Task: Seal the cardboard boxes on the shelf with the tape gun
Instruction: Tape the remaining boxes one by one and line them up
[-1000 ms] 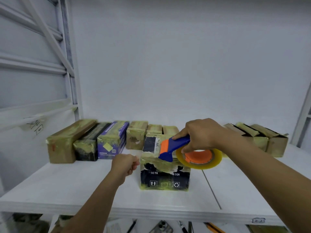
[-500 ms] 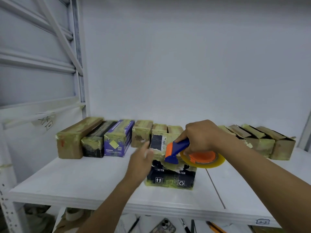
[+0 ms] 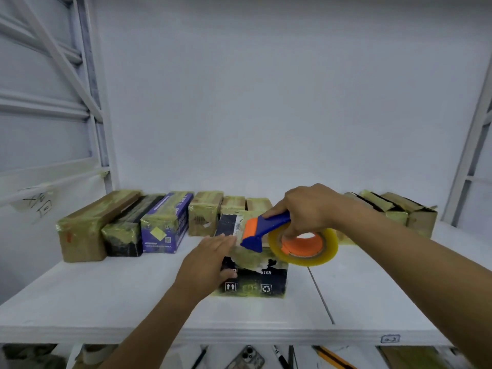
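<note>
**Obstructions.** The left hand (image 3: 210, 262) covers the left part of the near face of the front box (image 3: 262, 278); of its printed text only "SIGN" reads whole. The right hand (image 3: 308, 209) hides the rear of the tape gun (image 3: 266, 227). The right forearm crosses in front of the open boxes (image 3: 410, 211) at the back right. Below the shelf (image 3: 106, 288), a phone (image 3: 247, 358) and a marker (image 3: 279, 355) are cut off by the bottom edge of the view and blurred.

**Position and orientation.** The front box stands mid-shelf, forward of the row of taped boxes (image 3: 127, 230) along the wall. The tape gun is held over its top. The long axis of the tape gun runs left to right; the blade end points left and slightly down at the box top. Contact between blade and box cannot be confirmed. The tape roll (image 3: 303, 249) overhangs the right side of the box, its open core facing up and toward the viewer.

**Hands.** The left hand lies flat on the top left edge of the front box, fingers straight, thumb against the near face. The right hand grips the tape gun, fingers curled round the handle and into the core.

**Materials.** The handle is blue plastic with an orange plate. The roll is translucent yellowish tape on an orange core. The front box is dark printed cardboard, rectangular, wrapped in glossy yellowish tape. The shelf is smooth and white.
</note>
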